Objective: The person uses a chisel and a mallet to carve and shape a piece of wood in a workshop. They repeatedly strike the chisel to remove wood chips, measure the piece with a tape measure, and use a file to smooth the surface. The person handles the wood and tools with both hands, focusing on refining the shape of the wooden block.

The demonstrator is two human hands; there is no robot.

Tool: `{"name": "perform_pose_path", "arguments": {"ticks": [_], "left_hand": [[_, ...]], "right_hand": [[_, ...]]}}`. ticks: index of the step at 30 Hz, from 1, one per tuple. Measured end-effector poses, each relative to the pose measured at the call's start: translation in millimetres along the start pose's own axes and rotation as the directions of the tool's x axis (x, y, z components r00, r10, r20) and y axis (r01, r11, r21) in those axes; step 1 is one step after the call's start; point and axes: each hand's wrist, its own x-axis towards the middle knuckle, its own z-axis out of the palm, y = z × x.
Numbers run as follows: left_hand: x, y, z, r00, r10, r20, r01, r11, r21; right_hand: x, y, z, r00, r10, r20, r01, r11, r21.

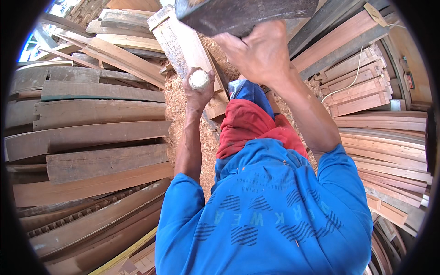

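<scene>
My left hand [205, 97] is closed round an upright chisel, and only the pale, battered round butt of its handle [199, 79] shows above the fist. The blade is hidden below. Beneath and beyond that hand runs a long light wooden board [176, 39] with a groove or raised edge along its side. My right hand [261, 52] grips a mallet with a big dark block head [247, 16], held high, close to the top of the view. Its handle is mostly covered by my fingers. The mallet head is apart from the chisel's butt.
Stacked old planks [101, 110] fill the left side. To the right lie thinner boards [385, 151], panelled pieces [360, 85] and a long reddish beam [339, 39]. Wood shavings [176, 110] cover the floor around my legs. A pale cord [356, 75] hangs over the panels.
</scene>
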Motion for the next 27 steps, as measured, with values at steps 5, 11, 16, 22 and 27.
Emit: {"name": "perform_pose_path", "arguments": {"ticks": [5,11,16,22,27], "left_hand": [[-1.9,-52.0,9.4,0.934,0.332,-0.13,-0.32,0.942,0.1],[5.9,1.2,-4.9,0.998,0.062,-0.033,-0.062,0.998,0.012],[8.7,11.1,-3.9,0.999,0.004,-0.041,-0.004,1.0,-0.012],[11.0,21.5,-5.8,0.99,0.14,0.005,-0.139,0.988,-0.066],[13.8,10.2,-18.5,0.994,-0.079,0.081,0.088,0.989,-0.116]], "right_hand": [[-14.9,27.0,48.7,0.977,-0.074,0.198,0.107,0.981,-0.161],[16.4,-3.1,-9.0,0.998,0.012,0.057,-0.012,1.0,-0.001],[44.7,-15.2,-13.5,0.995,-0.001,-0.101,-0.007,0.997,-0.082],[-7.3,14.2,39.6,0.911,-0.015,0.413,0.117,0.968,-0.224],[-20.7,4.2,17.6,0.898,0.036,0.438,-0.018,0.999,-0.046]]}}
